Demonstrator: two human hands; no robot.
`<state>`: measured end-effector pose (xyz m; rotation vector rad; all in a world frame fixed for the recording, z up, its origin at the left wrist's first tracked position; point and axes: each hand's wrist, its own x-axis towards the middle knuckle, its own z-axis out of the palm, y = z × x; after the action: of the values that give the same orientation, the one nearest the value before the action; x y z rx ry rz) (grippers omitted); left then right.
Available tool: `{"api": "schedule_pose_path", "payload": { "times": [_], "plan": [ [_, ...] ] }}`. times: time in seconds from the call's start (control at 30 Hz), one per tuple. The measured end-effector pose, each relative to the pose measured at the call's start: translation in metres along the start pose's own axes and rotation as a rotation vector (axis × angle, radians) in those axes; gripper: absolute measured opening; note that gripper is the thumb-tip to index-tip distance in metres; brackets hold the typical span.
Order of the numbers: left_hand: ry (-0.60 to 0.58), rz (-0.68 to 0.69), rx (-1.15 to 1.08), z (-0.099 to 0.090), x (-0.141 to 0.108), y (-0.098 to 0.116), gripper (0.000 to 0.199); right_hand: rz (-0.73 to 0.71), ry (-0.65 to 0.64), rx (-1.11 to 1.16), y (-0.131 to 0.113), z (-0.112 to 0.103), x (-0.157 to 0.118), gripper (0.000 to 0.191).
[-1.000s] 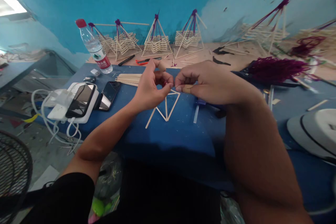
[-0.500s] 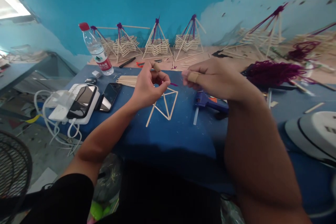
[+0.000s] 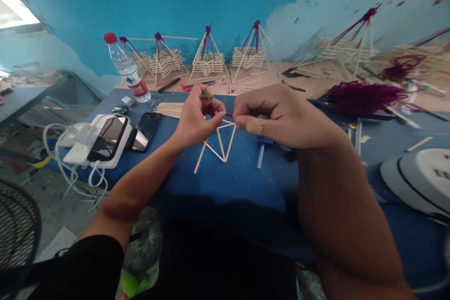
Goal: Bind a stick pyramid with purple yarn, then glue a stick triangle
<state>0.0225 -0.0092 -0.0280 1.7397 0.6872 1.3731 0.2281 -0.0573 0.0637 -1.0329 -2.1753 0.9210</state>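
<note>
Between my hands runs a short piece of purple yarn [image 3: 228, 115]. My left hand [image 3: 198, 115] pinches one end of it between thumb and fingers. The fingertips of my right hand [image 3: 272, 115] are closed on its other end. Beneath them, on the blue tabletop, lies a frame of thin wooden sticks [image 3: 225, 143] joined in triangles, partly covered by my left hand. A bundle of loose wooden sticks [image 3: 169, 109] rests behind my left hand. The glue gun [image 3: 260, 155] is mostly hidden under my right hand, its glue stick poking out.
Stick pyramids bound with purple yarn, such as one [image 3: 208, 58], line the wall. At left are a water bottle [image 3: 131, 75], a phone [image 3: 146, 131] and a power bank with cables [image 3: 108, 138]. A purple yarn heap [image 3: 367, 96] and a white round device [image 3: 418, 187] are at right.
My right hand has moved left to my left hand and closed on the purple yarn's free end. It now covers most of the glue gun. My left hand has barely moved.
</note>
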Motion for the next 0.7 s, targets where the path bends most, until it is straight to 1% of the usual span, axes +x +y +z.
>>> {"api": "schedule_pose_path", "payload": {
  "times": [0.07,0.17,0.33,0.43,0.53,0.7],
  "plan": [
    [0.007,0.014,0.018,-0.001,0.0,-0.001,0.055,0.022,0.056,-0.027,-0.002,-0.001,-0.001,0.034],
    [0.013,0.016,0.04,-0.002,0.001,-0.002,0.053,0.04,0.122,-0.083,0.004,0.0,0.003,0.031],
    [0.021,0.001,0.044,-0.003,0.002,0.0,0.052,0.069,0.185,-0.191,0.018,0.005,0.011,0.013],
    [0.024,-0.002,0.039,-0.004,0.002,0.001,0.054,0.071,0.175,-0.254,0.018,0.008,0.013,0.007],
    [0.024,0.01,0.044,-0.004,0.002,0.002,0.053,0.056,0.158,-0.322,0.013,0.012,0.013,0.006],
    [0.019,0.019,0.04,-0.004,0.002,0.002,0.053,0.08,0.154,-0.426,0.008,0.014,0.011,0.012]
  ]
}}
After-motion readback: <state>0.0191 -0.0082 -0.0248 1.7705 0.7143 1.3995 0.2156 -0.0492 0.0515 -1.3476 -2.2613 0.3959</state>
